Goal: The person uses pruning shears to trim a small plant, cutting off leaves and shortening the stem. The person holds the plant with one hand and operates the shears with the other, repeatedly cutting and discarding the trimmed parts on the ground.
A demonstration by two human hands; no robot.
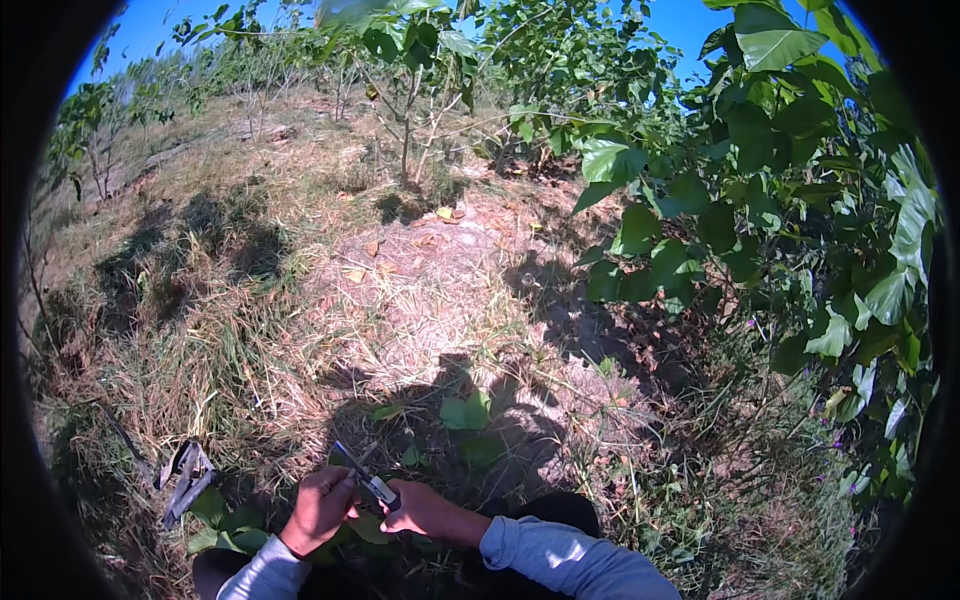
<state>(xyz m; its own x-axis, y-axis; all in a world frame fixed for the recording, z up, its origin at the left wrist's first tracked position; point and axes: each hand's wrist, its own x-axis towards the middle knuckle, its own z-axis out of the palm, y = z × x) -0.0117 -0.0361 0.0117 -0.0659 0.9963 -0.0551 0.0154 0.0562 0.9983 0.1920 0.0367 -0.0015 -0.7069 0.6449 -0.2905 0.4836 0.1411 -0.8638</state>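
Observation:
My right hand [420, 510] grips a knife-like tool [381, 489] with a pale section near the grip. Its narrow dark blade points up and left, past the fingertips of my left hand [321, 502]. The left fingers are pinched around what looks like a thin twig [368, 453], close beside the blade; its lower end is hidden by the fingers. Both hands are low in the view, nearly touching, above my lap. A green leaf [369, 527] shows under them, and broad leaves [229, 529] lie left of my left wrist.
A crumpled dark sheet-like object [187, 480] lies on the grass at left. Leafy branches [675, 217] crowd the right side. A small tree [406, 142] stands ahead beyond bare soil [427, 292]. Dry grass [225, 352] covers the ground at left. Loose green leaves [465, 411] lie before me.

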